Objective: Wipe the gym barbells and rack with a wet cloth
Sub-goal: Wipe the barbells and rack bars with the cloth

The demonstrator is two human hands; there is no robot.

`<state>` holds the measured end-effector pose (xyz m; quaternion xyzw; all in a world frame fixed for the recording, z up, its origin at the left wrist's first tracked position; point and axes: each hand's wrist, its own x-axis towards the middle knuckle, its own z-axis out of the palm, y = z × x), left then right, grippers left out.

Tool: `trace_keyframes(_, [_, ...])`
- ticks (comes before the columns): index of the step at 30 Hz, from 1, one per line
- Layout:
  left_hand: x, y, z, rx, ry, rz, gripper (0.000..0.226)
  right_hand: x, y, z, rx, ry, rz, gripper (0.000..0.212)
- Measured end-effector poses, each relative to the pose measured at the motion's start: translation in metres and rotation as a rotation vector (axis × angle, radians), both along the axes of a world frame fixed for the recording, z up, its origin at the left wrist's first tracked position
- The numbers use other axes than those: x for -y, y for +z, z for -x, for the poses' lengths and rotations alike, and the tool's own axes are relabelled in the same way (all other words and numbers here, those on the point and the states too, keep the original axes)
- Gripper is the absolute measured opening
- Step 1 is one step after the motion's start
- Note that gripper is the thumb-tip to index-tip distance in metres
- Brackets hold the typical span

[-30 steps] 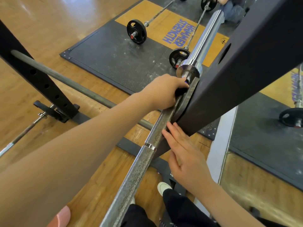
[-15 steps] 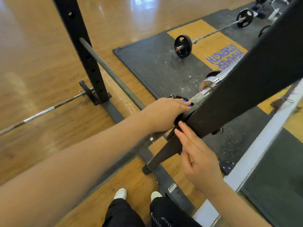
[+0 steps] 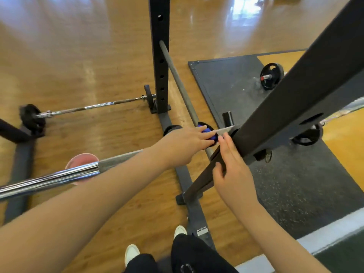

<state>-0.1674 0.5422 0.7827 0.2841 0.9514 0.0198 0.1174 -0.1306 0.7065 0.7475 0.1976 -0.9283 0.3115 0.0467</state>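
A barbell runs from its chrome sleeve (image 3: 49,178) at the left, under my left forearm, to the slanted dark rack upright (image 3: 295,99). My left hand (image 3: 187,142) grips a blue cloth (image 3: 206,133) against the bar's shaft (image 3: 224,131), right beside the upright. My right hand (image 3: 232,174) rests on the upright's lower edge just below the bar, fingers straight and thumb on the near side. A second black upright (image 3: 159,56) with holes stands further back.
A pink container (image 3: 82,158) sits on the wood floor under the bar. Another barbell (image 3: 94,106) with a black plate (image 3: 30,117) lies at the left. A grey rod (image 3: 177,79) slopes from the far upright. A black mat (image 3: 226,85) holds a plated bar (image 3: 270,75). My shoes (image 3: 132,253) are below.
The view has swung left, bringing the far upright and floor barbell into sight. My left hand has stayed on the bar by the upright, the blue cloth now showing; my right hand stays on the upright.
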Motion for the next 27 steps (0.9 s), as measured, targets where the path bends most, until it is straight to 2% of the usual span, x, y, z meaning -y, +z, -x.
trace_keyframes(3, [0.003,-0.005,-0.018,-0.058,0.037,0.083,0.069,0.006,0.008,0.001,0.088,-0.016,0.172,0.053])
trace_keyframes(5, [0.01,-0.007,-0.029,-0.06,0.061,0.069,0.068,0.018,0.015,0.007,0.08,0.087,0.16,0.054])
trace_keyframes(6, [0.015,-0.011,-0.034,-0.057,0.058,-0.032,0.068,0.024,0.016,0.013,0.104,0.171,0.15,0.057])
trace_keyframes(9, [0.029,-0.013,-0.056,-0.04,0.205,-0.648,0.066,0.04,0.021,0.032,0.318,0.345,0.162,0.071])
trace_keyframes(10, [0.036,-0.014,-0.064,-0.073,0.301,-0.8,0.063,0.043,0.02,0.039,0.331,0.367,0.127,0.075])
trace_keyframes(11, [0.042,-0.014,-0.072,-0.116,0.388,-0.86,0.061,0.045,0.017,0.042,0.29,0.379,0.071,0.077])
trace_keyframes(12, [0.049,-0.014,-0.079,-0.142,0.449,-0.84,0.059,0.047,0.013,0.043,0.214,0.378,0.032,0.076])
trace_keyframes(15, [0.061,-0.021,-0.091,-0.145,0.464,-0.515,0.057,0.059,0.002,0.032,-0.007,0.357,0.021,0.075])
trace_keyframes(17, [0.059,-0.022,-0.092,-0.139,0.468,-0.355,0.056,0.071,0.0,0.025,-0.023,0.334,0.071,0.07])
trace_keyframes(21, [0.055,-0.016,-0.087,-0.15,0.435,-0.163,0.061,0.075,0.001,0.018,0.034,0.368,0.157,0.047])
trace_keyframes(23, [0.065,-0.015,-0.096,-0.179,0.427,-0.086,0.067,0.07,0.003,0.018,-0.007,0.352,0.147,0.048])
trace_keyframes(27, [0.109,-0.022,-0.125,-0.283,0.576,0.06,0.088,0.057,0.005,0.019,-0.092,0.195,0.139,0.051])
